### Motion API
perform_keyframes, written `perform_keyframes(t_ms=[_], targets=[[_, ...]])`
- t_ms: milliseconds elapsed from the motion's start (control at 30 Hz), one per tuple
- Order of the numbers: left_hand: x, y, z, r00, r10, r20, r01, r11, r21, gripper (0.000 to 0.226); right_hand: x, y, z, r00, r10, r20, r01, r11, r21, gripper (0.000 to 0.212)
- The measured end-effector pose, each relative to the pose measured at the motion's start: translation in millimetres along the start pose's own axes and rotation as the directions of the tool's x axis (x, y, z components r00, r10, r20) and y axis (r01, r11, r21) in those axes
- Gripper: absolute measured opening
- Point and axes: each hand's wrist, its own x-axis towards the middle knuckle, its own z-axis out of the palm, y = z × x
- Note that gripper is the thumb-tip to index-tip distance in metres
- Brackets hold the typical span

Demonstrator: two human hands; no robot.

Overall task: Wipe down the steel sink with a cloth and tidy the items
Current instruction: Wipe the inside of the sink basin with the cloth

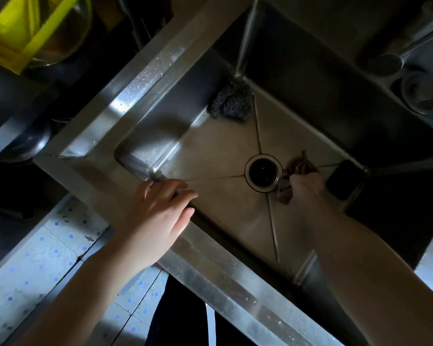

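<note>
The steel sink (145,78) fills the middle of the head view, with a round drain (263,172) in its floor. My right hand (306,187) reaches down into the basin just right of the drain and is closed on a crumpled brownish cloth (299,166) pressed to the sink floor. My left hand (158,216) rests flat on the sink's near rim, fingers spread over the edge, holding nothing. A dark steel-wool scrubber (231,102) lies in the far corner of the basin. A flat black object (344,179) lies in the right corner.
A yellow cloth or bag (15,33) and a metal bowl (68,33) sit at the upper left beside the sink. Round metal items (420,93) stand on the ledge at the upper right. Patterned floor tiles (48,258) show at the lower left.
</note>
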Motion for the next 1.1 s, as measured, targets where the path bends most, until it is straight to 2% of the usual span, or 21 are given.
perform_keyframes(t_ms=[100,167,233,333,467,567,667,733,800,933,1000,1100], targets=[[7.1,-6.8,3.5,1.0,-0.02,-0.016,0.02,1.0,0.006,0.036,15.7,-37.7,5.0,0.989,-0.066,-0.134,0.06,0.997,-0.052,0.038],[10.8,-11.1,5.6,0.999,-0.031,-0.03,0.031,0.999,0.013,0.035,25.2,-53.6,10.8,0.958,-0.247,-0.143,0.186,0.922,-0.34,0.046],[14.1,-13.4,5.7,0.998,-0.039,-0.042,0.04,0.999,0.007,0.034,30.9,-67.9,19.2,0.917,-0.395,-0.056,0.318,0.81,-0.492,0.051],[20.2,-12.6,4.0,0.999,-0.038,-0.038,0.039,0.999,0.01,0.034,30.7,-78.5,33.1,0.856,-0.505,0.107,0.463,0.66,-0.592,0.056],[26.2,-8.5,1.5,0.998,-0.044,-0.045,0.044,0.999,-0.009,0.038,18.1,-60.2,37.1,0.722,-0.607,0.333,0.633,0.383,-0.673,0.056],[28.9,-3.5,-2.0,0.998,-0.038,-0.059,0.037,0.999,-0.013,0.038,10.6,-42.8,32.8,0.712,-0.583,0.39,0.637,0.304,-0.708,0.057],[29.7,3.4,-5.3,0.996,-0.02,-0.082,0.02,1.0,-0.007,0.038,6.3,-33.5,26.1,0.732,-0.537,0.419,0.636,0.318,-0.703,0.056],[27.9,6.9,-7.4,0.996,-0.013,-0.094,0.012,1.0,-0.01,0.038,3.0,-32.5,18.7,0.739,-0.525,0.423,0.645,0.367,-0.671,0.053],[24.8,8.1,-8.1,0.996,-0.009,-0.094,0.007,1.0,-0.019,0.039,-2.1,-32.4,9.9,0.771,-0.503,0.39,0.624,0.476,-0.62,0.049],[12.6,11.8,-3.6,0.996,-0.006,-0.091,0.005,1.0,-0.019,0.041,-25.8,-22.7,-10.6,0.863,-0.388,0.324,0.497,0.77,-0.401,0.044],[6.1,14.8,-0.1,0.994,0.003,-0.112,-0.006,1.0,-0.029,0.039,-42.4,-13.8,-20.9,0.877,-0.367,0.31,0.457,0.837,-0.301,0.043],[-1.6,17.4,5.9,0.993,0.01,-0.122,-0.017,0.998,-0.056,0.03,-66.9,1.1,-32.3,0.881,-0.384,0.278,0.454,0.852,-0.262,0.044]])
